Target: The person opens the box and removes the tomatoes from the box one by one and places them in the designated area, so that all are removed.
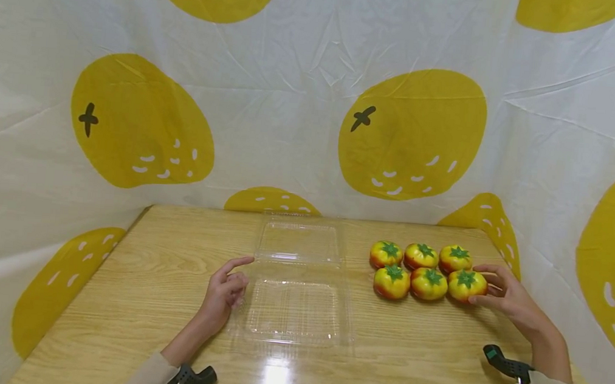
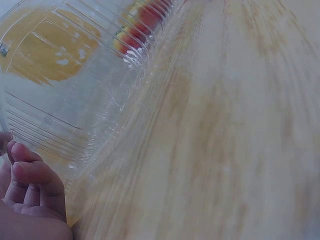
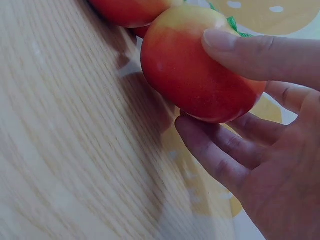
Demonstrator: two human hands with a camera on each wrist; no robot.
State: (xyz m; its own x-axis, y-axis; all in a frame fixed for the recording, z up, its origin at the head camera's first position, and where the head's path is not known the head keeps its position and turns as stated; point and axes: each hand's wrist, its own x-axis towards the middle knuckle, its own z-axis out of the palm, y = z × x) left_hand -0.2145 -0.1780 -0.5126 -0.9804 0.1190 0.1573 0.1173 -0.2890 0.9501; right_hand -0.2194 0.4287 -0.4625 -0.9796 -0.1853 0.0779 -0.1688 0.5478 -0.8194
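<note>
A clear plastic clamshell box (image 1: 294,310) lies unfolded on the table, its lid (image 1: 299,240) toward the back wall. Beside its left edge is my left hand (image 1: 224,291), the index finger stretched to the hinge and the other fingers loosely bent. In the left wrist view the fingertips are close to the clear rim; firm contact cannot be told. Several yellow-and-red toy tomatoes (image 1: 391,282) with green leafy tops stand in two rows at the right. My right hand (image 1: 512,298) holds the front-right tomato (image 3: 195,70), thumb on its near side, fingers around its far side.
The wooden table (image 1: 169,265) ends at a white curtain (image 1: 280,122) with large yellow fruit prints, which hangs at the back and on both sides. Black straps with camera mounts (image 1: 506,363) sit on both wrists.
</note>
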